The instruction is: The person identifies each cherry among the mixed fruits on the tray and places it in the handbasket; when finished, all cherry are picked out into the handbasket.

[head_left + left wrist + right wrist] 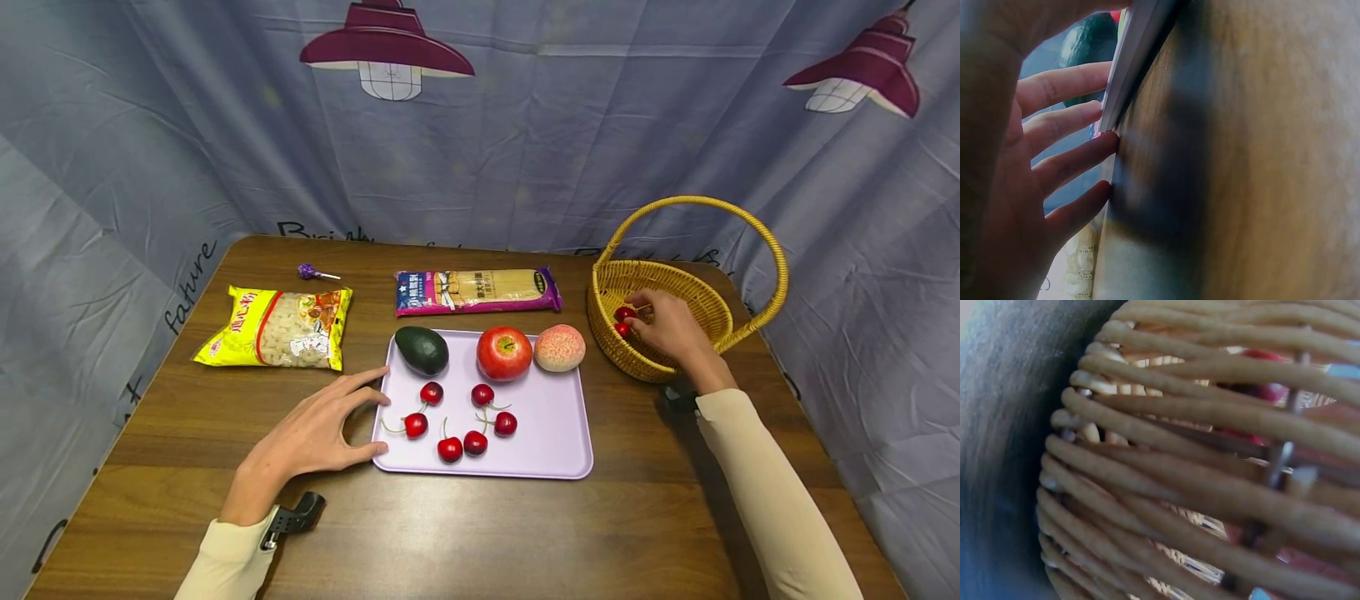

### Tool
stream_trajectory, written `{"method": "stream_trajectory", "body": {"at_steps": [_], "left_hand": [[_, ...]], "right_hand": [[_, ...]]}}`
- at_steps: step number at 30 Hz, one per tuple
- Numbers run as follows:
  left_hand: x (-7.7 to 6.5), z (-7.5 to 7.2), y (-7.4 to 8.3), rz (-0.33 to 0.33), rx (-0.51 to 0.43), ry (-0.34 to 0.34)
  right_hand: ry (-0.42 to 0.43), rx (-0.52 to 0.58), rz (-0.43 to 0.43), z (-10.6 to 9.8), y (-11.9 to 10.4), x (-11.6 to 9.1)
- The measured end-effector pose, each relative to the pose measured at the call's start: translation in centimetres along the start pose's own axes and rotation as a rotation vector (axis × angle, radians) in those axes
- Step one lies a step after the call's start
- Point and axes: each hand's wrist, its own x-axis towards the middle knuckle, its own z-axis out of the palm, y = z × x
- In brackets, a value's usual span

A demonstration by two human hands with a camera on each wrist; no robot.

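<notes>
My right hand (667,325) is inside the yellow wicker basket (611,354), pinching a pair of red cherries (623,330) between thumb and fingers. Through the basket's weave (1166,462), the right wrist view shows glimpses of red cherry (1270,392). My left hand (318,429) is spread at the left edge of a pale lilac tray (547,442), its fingertips right at the rim. On the tray lie several cherries (450,450) with green stems, a dark green avocado (422,350), a red apple (504,353) and a pinkish peach (559,347).
Behind the tray lies a pack of noodles (480,290). To the left sit a yellow food bag (277,327) and a purple-wrapped lollipop (307,272). The basket's tall handle (780,267) arches over it. A blue-grey curtain (525,150) surrounds the wooden table (450,533).
</notes>
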Motion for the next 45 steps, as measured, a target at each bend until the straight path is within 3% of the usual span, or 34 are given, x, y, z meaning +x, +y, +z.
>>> {"method": "stream_trajectory", "body": {"at_steps": [8, 17, 22, 29, 34, 45], "left_hand": [[0.0, 0.1, -0.1, 0.007, -0.002, -0.001], [0.0, 0.2, -0.1, -0.005, -0.006, -0.011], [0.0, 0.3, -0.1, -0.008, -0.009, -0.015], [0.1, 0.2, -0.1, -0.006, -0.01, -0.02], [0.2, 0.2, 0.0, -0.012, -0.02, -0.029], [0.2, 0.0, -0.2, -0.013, -0.007, -0.026]], "right_hand": [[0.073, -0.025, -0.019, -0.3, -0.6, -1.4], [0.212, -0.033, -0.003, -0.8, -3.4, -3.3], [0.307, -0.027, -0.078, -0.8, -5.7, -4.2], [0.361, 0.0, -0.221, -0.4, -9.0, -5.4], [0.345, 0.013, -0.28, 0.5, -11.2, -6.3], [0.201, 0.042, -0.333, 2.9, -14.9, -7.6]]}}
